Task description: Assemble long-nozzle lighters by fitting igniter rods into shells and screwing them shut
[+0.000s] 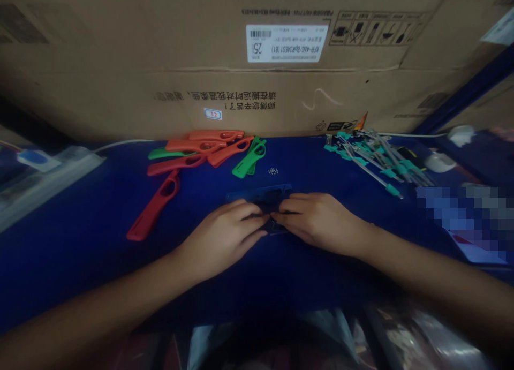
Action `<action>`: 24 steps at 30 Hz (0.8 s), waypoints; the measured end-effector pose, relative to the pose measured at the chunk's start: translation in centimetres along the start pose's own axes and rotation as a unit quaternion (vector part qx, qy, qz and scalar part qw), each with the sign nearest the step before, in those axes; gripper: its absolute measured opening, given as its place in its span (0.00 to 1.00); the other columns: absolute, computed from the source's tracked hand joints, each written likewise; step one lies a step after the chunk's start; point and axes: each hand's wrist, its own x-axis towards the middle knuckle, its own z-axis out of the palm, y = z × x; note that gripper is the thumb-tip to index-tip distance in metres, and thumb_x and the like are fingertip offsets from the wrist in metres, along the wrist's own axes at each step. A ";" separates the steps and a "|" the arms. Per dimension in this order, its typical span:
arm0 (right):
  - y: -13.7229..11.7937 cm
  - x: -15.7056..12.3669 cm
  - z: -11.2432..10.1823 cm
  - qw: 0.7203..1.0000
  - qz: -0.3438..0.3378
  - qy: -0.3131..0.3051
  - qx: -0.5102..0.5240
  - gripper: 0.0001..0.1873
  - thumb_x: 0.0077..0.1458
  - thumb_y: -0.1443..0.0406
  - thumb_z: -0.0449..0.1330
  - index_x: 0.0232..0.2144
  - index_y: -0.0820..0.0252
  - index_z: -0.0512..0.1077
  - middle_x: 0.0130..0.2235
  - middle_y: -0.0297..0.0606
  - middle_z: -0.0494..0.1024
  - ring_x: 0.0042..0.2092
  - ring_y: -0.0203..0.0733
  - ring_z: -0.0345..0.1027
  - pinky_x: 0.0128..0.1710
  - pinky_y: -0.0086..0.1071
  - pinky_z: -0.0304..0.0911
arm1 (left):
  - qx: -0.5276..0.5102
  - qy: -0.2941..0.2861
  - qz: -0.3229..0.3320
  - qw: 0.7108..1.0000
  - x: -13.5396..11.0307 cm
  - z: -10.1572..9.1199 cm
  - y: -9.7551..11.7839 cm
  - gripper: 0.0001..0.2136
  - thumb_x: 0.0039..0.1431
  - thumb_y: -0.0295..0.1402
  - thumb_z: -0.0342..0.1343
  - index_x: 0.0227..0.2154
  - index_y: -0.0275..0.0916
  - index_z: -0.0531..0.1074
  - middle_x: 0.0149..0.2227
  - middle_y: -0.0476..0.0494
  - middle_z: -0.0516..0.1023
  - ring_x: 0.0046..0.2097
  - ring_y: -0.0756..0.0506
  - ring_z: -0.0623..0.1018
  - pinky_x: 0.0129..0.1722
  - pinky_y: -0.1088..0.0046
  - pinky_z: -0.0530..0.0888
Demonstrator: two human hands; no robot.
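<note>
My left hand (pixel 231 228) and my right hand (pixel 317 220) meet over the middle of the blue table, fingertips nearly touching. Both are closed in a pinch at a small dark piece (pixel 275 226), which my fingers mostly cover; its kind is too dark to make out. Just beyond my fingers lies a blue plastic casing (pixel 259 192), hard to tell from the blue tabletop. Farther back sit several similar casings with oval holes: orange casings (pixel 217 135), a red casing (pixel 155 206) nearest my left forearm, and green casings (pixel 249 158).
Right of centre lies a pile of thin clear rods with teal ends (pixel 375 158). A large cardboard box (pixel 140 54) walls off the back of the blue table (pixel 88 220). A white cable (pixel 124 142) runs along the back left. White objects (pixel 439 161) sit at the far right.
</note>
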 end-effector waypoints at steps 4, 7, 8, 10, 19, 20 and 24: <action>0.3 -0.2 -0.8 0.997 0.046 0.011 0.058 0.11 0.66 0.67 0.55 0.42 0.59 0.78 0.39 0.40 0.79 0.39 0.40 0.72 0.38 0.33 0.65 | 0.059 -0.031 0.003 0.998 0.0 -0.6 0.8 0.11 0.69 0.30 0.52 0.47 0.37 0.78 0.43 0.40 0.78 0.45 0.41 0.77 0.49 0.59 0.78; 0.8 -0.6 -1.7 0.991 0.089 0.039 0.093 0.10 0.64 0.66 0.56 0.42 0.58 0.78 0.41 0.39 0.79 0.40 0.39 0.74 0.38 0.32 0.65 | 0.092 -0.036 0.000 0.995 -0.2 -1.1 1.1 0.11 0.68 0.28 0.53 0.48 0.35 0.77 0.41 0.40 0.79 0.44 0.40 0.78 0.47 0.57 0.78; 1.1 -0.7 -2.0 0.989 0.100 0.036 0.100 0.10 0.64 0.66 0.56 0.41 0.58 0.78 0.41 0.39 0.79 0.40 0.39 0.74 0.37 0.32 0.65 | 0.095 -0.035 -0.002 0.995 -0.2 -1.2 1.1 0.11 0.68 0.28 0.53 0.47 0.35 0.78 0.42 0.40 0.79 0.45 0.40 0.78 0.47 0.57 0.78; 1.5 -1.0 -2.7 0.986 0.115 0.004 0.123 0.08 0.63 0.65 0.58 0.38 0.57 0.78 0.39 0.37 0.78 0.38 0.39 0.73 0.36 0.31 0.65 | 0.089 -0.031 -0.009 0.995 -0.4 -1.3 0.8 0.10 0.67 0.29 0.54 0.47 0.36 0.78 0.43 0.40 0.80 0.46 0.40 0.78 0.48 0.57 0.78; 3.3 -1.1 -3.2 0.943 0.147 -0.093 0.284 0.04 0.60 0.65 0.63 0.34 0.57 0.79 0.36 0.34 0.78 0.35 0.35 0.71 0.35 0.29 0.63 | 0.055 -0.015 -0.032 0.998 -0.6 -1.3 0.0 0.11 0.68 0.30 0.54 0.49 0.37 0.77 0.46 0.42 0.80 0.51 0.40 0.76 0.52 0.58 0.76; 3.5 -1.1 -3.0 0.938 0.144 -0.099 0.299 0.04 0.60 0.66 0.63 0.34 0.57 0.79 0.36 0.34 0.78 0.35 0.35 0.71 0.36 0.29 0.63 | 0.052 -0.014 -0.032 0.998 -0.6 -1.2 0.0 0.11 0.67 0.30 0.55 0.49 0.38 0.77 0.46 0.43 0.80 0.50 0.40 0.76 0.52 0.58 0.76; 3.9 -1.0 -2.5 0.925 0.150 -0.117 0.328 0.03 0.59 0.67 0.64 0.34 0.58 0.79 0.35 0.33 0.78 0.34 0.34 0.70 0.35 0.28 0.62 | 0.036 -0.007 -0.037 0.999 -0.7 -0.9 -0.1 0.10 0.66 0.30 0.57 0.48 0.38 0.77 0.44 0.43 0.80 0.46 0.42 0.78 0.48 0.61 0.77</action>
